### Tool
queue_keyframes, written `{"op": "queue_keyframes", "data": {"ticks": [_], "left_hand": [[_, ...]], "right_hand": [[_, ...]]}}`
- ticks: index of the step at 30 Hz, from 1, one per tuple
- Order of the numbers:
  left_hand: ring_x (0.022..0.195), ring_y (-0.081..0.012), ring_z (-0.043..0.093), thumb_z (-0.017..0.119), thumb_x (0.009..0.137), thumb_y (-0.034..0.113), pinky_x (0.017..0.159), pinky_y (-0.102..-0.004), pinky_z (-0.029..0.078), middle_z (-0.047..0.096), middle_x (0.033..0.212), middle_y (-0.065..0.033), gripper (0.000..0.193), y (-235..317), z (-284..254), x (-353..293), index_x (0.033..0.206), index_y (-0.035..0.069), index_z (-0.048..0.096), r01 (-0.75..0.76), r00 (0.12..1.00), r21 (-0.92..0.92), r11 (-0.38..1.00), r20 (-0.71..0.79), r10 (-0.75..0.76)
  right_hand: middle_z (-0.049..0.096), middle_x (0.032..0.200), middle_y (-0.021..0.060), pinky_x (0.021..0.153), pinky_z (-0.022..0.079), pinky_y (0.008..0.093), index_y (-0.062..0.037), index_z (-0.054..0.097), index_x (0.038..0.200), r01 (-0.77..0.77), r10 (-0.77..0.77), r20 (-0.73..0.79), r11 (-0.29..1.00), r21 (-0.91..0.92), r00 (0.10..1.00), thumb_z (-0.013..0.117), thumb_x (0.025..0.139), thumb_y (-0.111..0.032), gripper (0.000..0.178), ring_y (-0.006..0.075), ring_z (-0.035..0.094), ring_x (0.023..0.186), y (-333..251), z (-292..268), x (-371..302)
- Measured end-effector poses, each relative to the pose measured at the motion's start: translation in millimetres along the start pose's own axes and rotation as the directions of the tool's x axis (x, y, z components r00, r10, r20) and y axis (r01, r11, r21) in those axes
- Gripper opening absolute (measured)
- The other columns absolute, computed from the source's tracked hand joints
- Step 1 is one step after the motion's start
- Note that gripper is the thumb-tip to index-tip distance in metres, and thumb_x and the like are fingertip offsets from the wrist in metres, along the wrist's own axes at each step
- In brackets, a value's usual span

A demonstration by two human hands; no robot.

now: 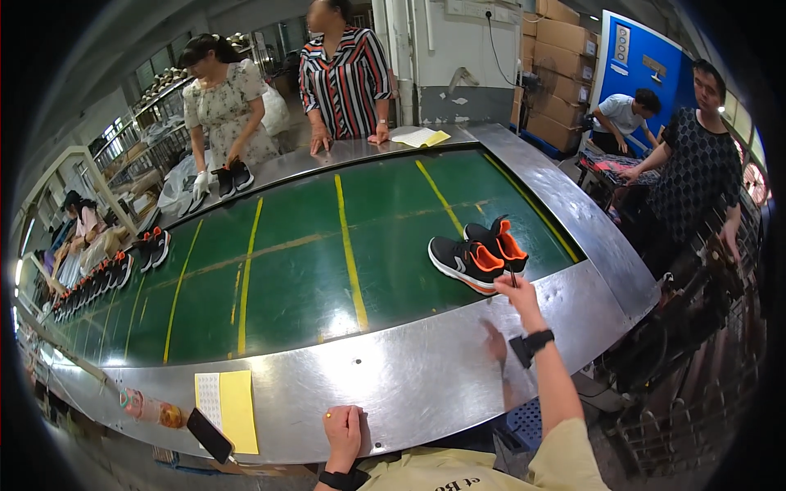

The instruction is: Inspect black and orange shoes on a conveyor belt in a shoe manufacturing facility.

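A pair of sneakers with orange lining sits on the green conveyor belt point(303, 286) at the right: a near sneaker point(460, 263) and a far sneaker point(497, 241). My right hand point(518, 296) reaches over the metal border to their heels. Its fingers pinch a thin dark piece that I cannot make out. Curled into a fist, my left hand point(342, 430) rests on the near metal edge, with nothing seen in it.
Yellow and sticker sheets point(237, 409), a phone point(210, 435) and a bottle point(151, 407) lie at the near left. More sneakers point(94, 280) line the belt's left end. Two people stand across the belt, one handling dark shoes point(233, 177). Another person point(696, 164) stands at the right.
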State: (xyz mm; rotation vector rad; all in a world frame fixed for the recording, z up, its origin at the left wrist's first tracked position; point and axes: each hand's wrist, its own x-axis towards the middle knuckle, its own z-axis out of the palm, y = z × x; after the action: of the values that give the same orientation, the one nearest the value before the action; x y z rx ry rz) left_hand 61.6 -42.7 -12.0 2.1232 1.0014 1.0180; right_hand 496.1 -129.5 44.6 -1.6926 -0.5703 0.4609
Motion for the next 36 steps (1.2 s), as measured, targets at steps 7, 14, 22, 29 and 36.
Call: {"op": "queue_keyframes", "data": {"ticks": [7, 14, 22, 29, 36], "left_hand": [[0.077, -0.0252, 0.057, 0.054, 0.088, 0.013, 0.075, -0.0393, 0.04, 0.064, 0.075, -0.0056, 0.018, -2, 1, 1, 0.075, 0.006, 0.063, 0.033, 0.999, -0.026, 0.999, 0.019, -0.033], [0.078, -0.025, 0.057, 0.057, 0.087, 0.014, 0.075, -0.0386, 0.038, 0.064, 0.075, -0.0061, 0.014, -4, 5, -1, 0.078, 0.005, 0.063, 0.065, 0.997, -0.053, 0.997, 0.049, -0.062], [0.072, -0.0129, 0.06, 0.049, 0.097, 0.026, 0.063, -0.0268, 0.048, 0.065, 0.079, -0.0082, 0.034, 12, 9, 27, 0.12, 0.0, 0.047, 0.487, 0.868, -0.614, 0.622, 0.256, -0.426], [0.061, -0.0065, 0.053, 0.06, 0.091, 0.018, 0.055, -0.0203, 0.042, 0.061, 0.078, -0.0018, 0.028, 61, -10, 52, 0.114, 0.004, 0.05, 0.529, 0.811, -0.706, 0.471, 0.256, -0.527], [0.068, -0.0087, 0.059, 0.062, 0.09, 0.016, 0.058, -0.0217, 0.047, 0.061, 0.084, -0.0017, 0.02, 73, -24, 92, 0.106, 0.007, 0.054, 0.513, 0.773, -0.785, 0.346, 0.247, -0.584]], "right_hand": [[0.06, 0.101, 0.0127, 0.078, 0.051, 0.0373, -0.0071, 0.068, 0.104, 0.263, -0.105, 0.248, 0.565, -0.782, 0.963, 0.081, 0.062, -0.036, 0.052, 0.0301, 0.063, 0.088, 17, -13, 85], [0.06, 0.089, 0.0166, 0.072, 0.05, 0.0411, -0.0036, 0.068, 0.086, 0.227, -0.143, 0.177, 0.588, -0.776, 0.974, 0.077, 0.065, -0.043, 0.046, 0.0328, 0.061, 0.084, -40, 54, 38], [0.058, 0.104, 0.0115, 0.067, 0.051, 0.0395, -0.0084, 0.065, 0.08, 0.547, -0.336, 0.437, 0.602, -0.582, 0.834, 0.081, 0.062, -0.032, 0.034, 0.0302, 0.063, 0.08, -69, 113, -154], [0.049, 0.118, 0.0193, 0.064, 0.054, 0.0404, -0.0091, 0.063, 0.089, 0.581, -0.244, 0.582, 0.638, -0.505, 0.775, 0.077, 0.062, -0.017, 0.031, 0.0344, 0.065, 0.072, -63, 127, -219], [0.048, 0.108, 0.0191, 0.063, 0.053, 0.0412, -0.0072, 0.06, 0.091, 0.589, -0.195, 0.633, 0.634, -0.501, 0.749, 0.075, 0.063, -0.013, 0.032, 0.0343, 0.063, 0.067, -68, 130, -222]]}}
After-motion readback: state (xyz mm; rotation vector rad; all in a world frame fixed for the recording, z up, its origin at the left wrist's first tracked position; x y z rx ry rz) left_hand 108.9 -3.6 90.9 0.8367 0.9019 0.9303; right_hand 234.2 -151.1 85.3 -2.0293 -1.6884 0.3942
